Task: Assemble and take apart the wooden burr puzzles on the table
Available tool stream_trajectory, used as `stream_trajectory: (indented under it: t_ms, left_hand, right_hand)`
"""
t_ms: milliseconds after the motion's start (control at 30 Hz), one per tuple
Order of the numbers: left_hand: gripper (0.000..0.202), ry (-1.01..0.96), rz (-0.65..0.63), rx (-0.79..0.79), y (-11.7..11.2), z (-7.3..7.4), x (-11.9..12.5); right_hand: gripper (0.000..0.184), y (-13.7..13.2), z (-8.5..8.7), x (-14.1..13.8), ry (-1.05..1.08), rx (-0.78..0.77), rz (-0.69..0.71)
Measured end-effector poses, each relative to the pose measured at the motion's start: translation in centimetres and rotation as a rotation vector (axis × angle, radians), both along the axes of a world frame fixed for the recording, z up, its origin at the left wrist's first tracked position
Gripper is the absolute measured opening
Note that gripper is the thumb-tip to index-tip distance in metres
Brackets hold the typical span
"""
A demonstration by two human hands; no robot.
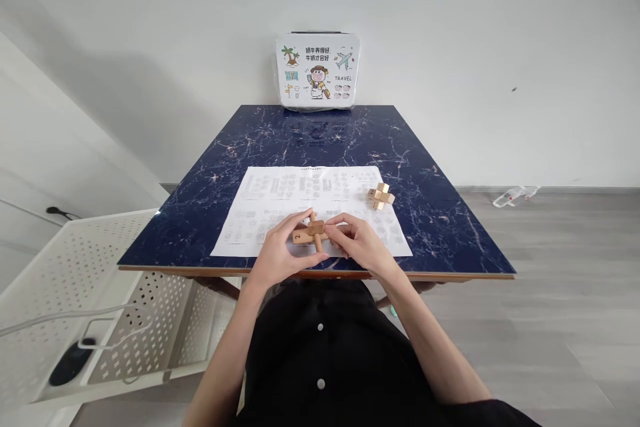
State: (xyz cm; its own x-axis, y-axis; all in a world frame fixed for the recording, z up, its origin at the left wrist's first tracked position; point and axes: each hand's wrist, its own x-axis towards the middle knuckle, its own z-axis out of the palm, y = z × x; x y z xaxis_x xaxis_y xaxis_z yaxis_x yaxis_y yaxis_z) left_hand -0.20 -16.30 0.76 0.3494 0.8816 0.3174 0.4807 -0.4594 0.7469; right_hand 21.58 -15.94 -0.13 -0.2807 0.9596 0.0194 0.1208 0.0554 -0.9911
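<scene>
A partly built wooden interlocking puzzle (pixel 303 235) is between my hands, just above the front part of a printed instruction sheet (pixel 240 207). It has a flat bar marked with a 2, with a rod crossing it. My left hand (pixel 280 247) grips the rod at both ends, thumb near and fingers far. From the right, my right hand (pixel 361 240) pinches the puzzle's right side; its fingertips partly hide the wood there. A second wooden puzzle (pixel 381 197), a cross-like burr, rests at the sheet's right edge.
The dark blue marbled table (pixel 430 213) has its front edge close to my body. A white cartoon-printed case (pixel 317 72) stands at the back against the wall. At left is a white perforated cart (pixel 115 240) with a cable and a black object (pixel 73 361).
</scene>
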Motion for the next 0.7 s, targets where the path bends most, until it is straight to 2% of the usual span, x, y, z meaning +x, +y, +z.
stream_trajectory:
  t_ms: [167,367,533,633,700]
  left_hand:
    - [0.079,-0.019,-0.035,0.036,-0.01,-0.28,-0.11]
    - [0.079,-0.003,-0.022,0.03,0.17,-0.33,-0.03]
    - [0.087,0.03,-0.04,0.015,0.17,-0.15,-0.03]
    - [0.085,0.014,-0.045,0.019,-0.04,-0.12,-0.15]
    - [0.084,-0.021,-0.022,0.006,-0.23,-0.22,-0.22]
  right_hand:
    - [0.043,-0.3,0.1,0.16,-0.04,0.036,-0.008]
    - [0.042,0.13,-0.27,0.27,0.028,-0.039,0.031]
    - [0.038,0.5,-0.15,0.39,0.104,-0.088,0.103]
    - [0.034,0.41,-0.02,0.35,0.039,-0.066,0.146]
    - [0.03,0.21,0.01,0.19,-0.064,0.021,0.079]
